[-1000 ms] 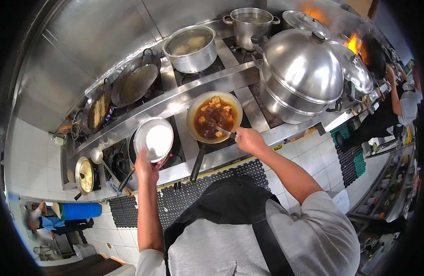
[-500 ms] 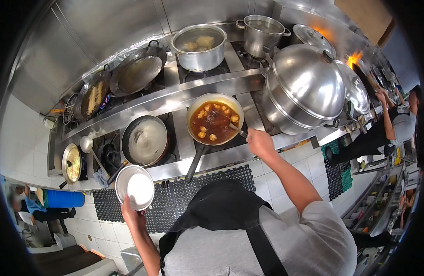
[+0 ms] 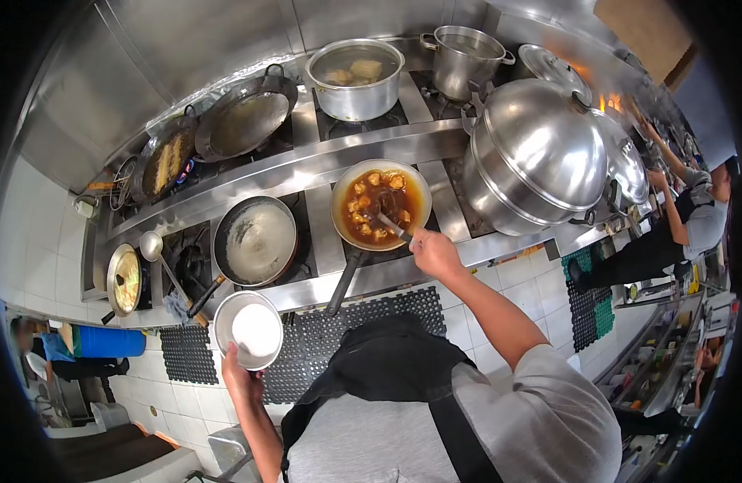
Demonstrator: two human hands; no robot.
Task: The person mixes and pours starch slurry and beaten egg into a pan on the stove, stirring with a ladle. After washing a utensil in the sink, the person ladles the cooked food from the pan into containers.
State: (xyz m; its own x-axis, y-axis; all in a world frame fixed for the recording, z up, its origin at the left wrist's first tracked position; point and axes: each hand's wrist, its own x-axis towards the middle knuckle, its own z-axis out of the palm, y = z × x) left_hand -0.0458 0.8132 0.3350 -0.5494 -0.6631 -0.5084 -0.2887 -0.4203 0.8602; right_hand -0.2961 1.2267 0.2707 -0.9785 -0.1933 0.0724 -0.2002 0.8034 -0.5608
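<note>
right fingers [image 3: 423, 245] holding a utensil [image 3: 395, 228] in a pan [image 3: 356, 171] of brown sauce [image 3: 371, 197]

the right fingers are clasping the utensil's handle, while its far end is resting under the sauce. the sauce is looking glossy and reddish brown, thinning to amber along the rim, and rough golden pieces [image 3: 397, 182] are sitting in it, many toward the edge. the pan is standing on the front row of the stove [image 3: 330, 233], its pale rim showing and its black handle [image 3: 344, 283] pointing toward the person. the left fingers [image 3: 232, 352] are grasping a metal bowl [image 3: 225, 326] by its near side; something smooth and bright white is lying inside. just beyond the bowl, a dark-rimmed pan [image 3: 221, 240] is sitting on the stove with a whitish film coating its inside. behind the sauce pan, a wide pot [image 3: 355, 105] is holding pale chunks in liquid; to the right, a large domed steamer [image 3: 540, 145] is gleaming. another person [image 3: 705, 225] is standing at the far right.
</note>
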